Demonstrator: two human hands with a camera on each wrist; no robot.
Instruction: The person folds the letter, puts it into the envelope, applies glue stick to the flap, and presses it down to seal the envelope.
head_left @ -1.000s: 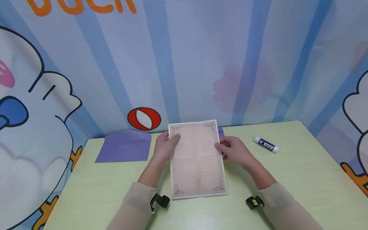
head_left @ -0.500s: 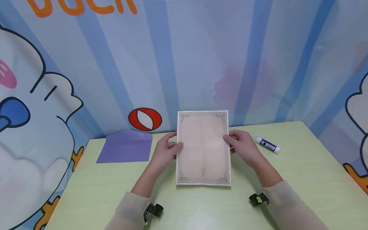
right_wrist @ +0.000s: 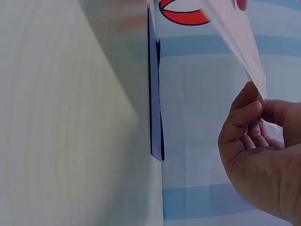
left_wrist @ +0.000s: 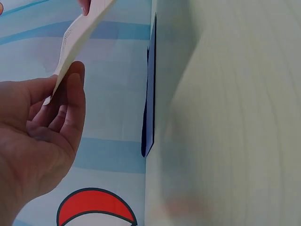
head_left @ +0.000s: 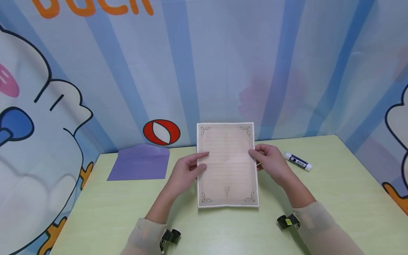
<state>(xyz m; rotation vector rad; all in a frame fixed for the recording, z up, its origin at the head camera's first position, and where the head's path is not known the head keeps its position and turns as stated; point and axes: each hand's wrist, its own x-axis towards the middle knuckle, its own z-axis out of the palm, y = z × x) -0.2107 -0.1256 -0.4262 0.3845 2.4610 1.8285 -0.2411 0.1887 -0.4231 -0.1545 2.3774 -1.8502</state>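
Both hands hold up a cream sheet of letter paper (head_left: 227,164), tilted toward me above the table. It has printed lines, ornate corners and a white border. My left hand (head_left: 183,173) pinches its left edge, thumb and one finger showing on the front. At the right edge, my right hand (head_left: 271,161) grips it with the thumb in front and fingers behind. In the left wrist view the paper (left_wrist: 77,37) bends slightly between the hands. Behind the paper, hidden from the head view, a purple envelope (left_wrist: 150,94) lies on the table.
Another purple envelope (head_left: 138,163) lies flap-up at the table's back left. A glue stick (head_left: 298,162) rests right of my right hand. The pale green table (head_left: 334,184) meets a printed cloth backdrop (head_left: 220,71) at its rear edge.
The paper has moved a little right and farther back, and straightened upright. Both hands travelled with it. One left finger has come round onto the paper's front.
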